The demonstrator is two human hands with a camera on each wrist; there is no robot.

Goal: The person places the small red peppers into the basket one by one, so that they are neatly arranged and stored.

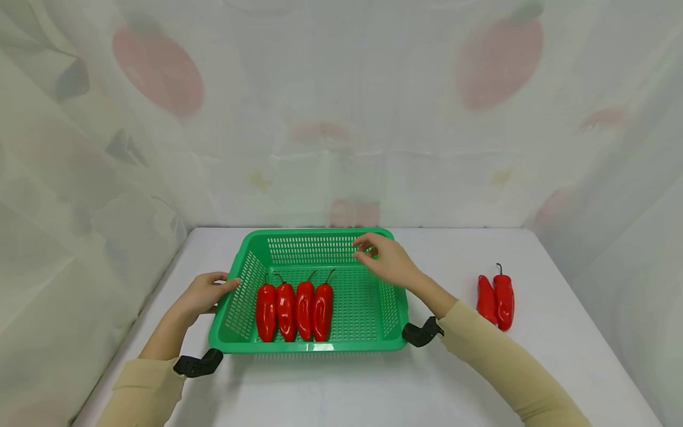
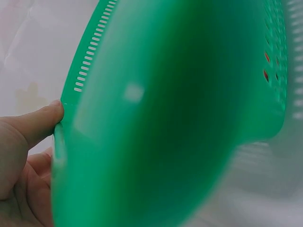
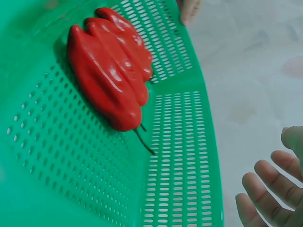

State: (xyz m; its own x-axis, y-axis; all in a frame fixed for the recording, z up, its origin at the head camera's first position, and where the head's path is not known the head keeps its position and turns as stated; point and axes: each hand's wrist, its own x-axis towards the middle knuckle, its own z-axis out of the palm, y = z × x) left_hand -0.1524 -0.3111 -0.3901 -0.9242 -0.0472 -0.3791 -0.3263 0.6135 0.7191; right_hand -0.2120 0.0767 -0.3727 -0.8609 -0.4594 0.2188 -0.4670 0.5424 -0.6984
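Several red chili peppers (image 1: 295, 311) lie side by side in the left half of a green plastic basket (image 1: 306, 347), stems pointing to the back. In the right wrist view the same peppers (image 3: 111, 71) rest against each other on the perforated floor. My left hand (image 1: 208, 290) grips the basket's left rim, thumb over the edge, as the left wrist view shows the thumb (image 2: 38, 123) pressed on the green rim. Above the basket's back right corner hovers my right hand (image 1: 388, 258), fingers loosely bent and holding nothing.
Two more red peppers (image 1: 496, 299) lie on the white table (image 1: 555, 356) right of the basket, partly behind the right forearm. A pale curtain (image 1: 331, 118) with fruit prints hangs behind the table and along both sides.
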